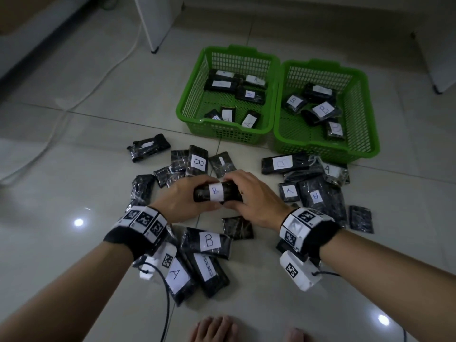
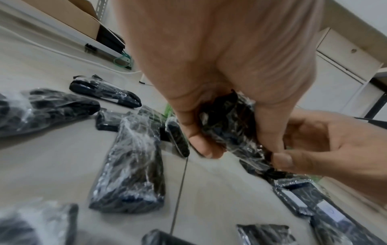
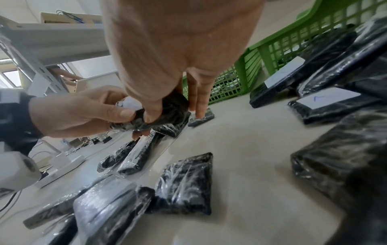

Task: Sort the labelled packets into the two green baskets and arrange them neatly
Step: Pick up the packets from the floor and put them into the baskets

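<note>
Down on a pale glossy tiled floor, w/ ceiling lights reflecting off it, black plastic-wrapped packets lie scattered; some show white labels A or B, others lie label-down. A white cable snakes across the tiles at left, past a white furniture leg. A cardboard box sits at the room's edge in the left wrist view, metal shelving in the right wrist view.

Both hands hold one B-labelled packet above the pile: left hand grips its left end, fingers curled round the wrap; right hand clamps the right end w/ thumb & curled fingers, two fingers pointing down past it.

Two green baskets sit side by side, touching, beyond the pile. Left basket holds A packets; right basket holds B packets, loosely tilted. Its near rim is just beside floor packets. Bare tiles lie open left of the baskets and near the person's toes.
</note>
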Available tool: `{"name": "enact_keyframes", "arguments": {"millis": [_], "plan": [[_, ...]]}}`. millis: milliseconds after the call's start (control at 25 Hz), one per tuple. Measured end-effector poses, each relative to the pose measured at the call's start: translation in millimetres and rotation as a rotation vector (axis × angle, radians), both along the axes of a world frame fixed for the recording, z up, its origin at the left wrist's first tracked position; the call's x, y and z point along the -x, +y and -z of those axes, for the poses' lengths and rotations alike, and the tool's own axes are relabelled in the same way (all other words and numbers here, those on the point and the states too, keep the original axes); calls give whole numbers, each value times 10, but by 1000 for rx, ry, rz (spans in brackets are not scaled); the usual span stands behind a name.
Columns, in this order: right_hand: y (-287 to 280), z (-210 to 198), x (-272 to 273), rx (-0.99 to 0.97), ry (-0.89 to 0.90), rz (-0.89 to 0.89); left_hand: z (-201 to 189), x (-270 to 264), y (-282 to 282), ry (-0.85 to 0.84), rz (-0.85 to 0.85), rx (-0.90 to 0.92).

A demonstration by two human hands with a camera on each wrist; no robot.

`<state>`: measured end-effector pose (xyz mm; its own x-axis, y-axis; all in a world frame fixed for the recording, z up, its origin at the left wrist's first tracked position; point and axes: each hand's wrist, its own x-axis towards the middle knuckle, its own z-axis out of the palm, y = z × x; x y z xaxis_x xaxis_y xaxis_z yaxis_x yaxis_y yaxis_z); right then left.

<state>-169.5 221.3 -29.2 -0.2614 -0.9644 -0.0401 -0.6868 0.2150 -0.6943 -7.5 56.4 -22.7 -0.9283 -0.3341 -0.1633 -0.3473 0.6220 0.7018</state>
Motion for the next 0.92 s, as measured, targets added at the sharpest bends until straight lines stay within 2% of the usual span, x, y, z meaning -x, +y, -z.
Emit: {"name": "enact_keyframes", "arguments": {"millis": [80,160,280,360,480,560,680,800,920], "plan": [[46,-48,-41,-28,76,118,-51,-29,-43,31,-33,23],[55,-62,-124,-84,210,122,-101,-125,-122,33,-136,60],[51,0,-376,-262,272,-178,-99,-278,-186,58,-302,90],[49,101,-575,-362,398,-357,-66,-343,-189,106,-380,53],[23,136,-651,-295,430,-373,-60,-405,-211,170,-447,40],[-3,42,-546,-194,307,-301,-96,-403,-244,232,-456,77],[38,-94,-255,-43,127,-81,-202,-238,-290,292,-469,71],[153,-163,190,116,167,167,-361,179,-357,296,-511,44],[274,-277,857,156,232,445,-553,858,-406,276,-440,46]]}}
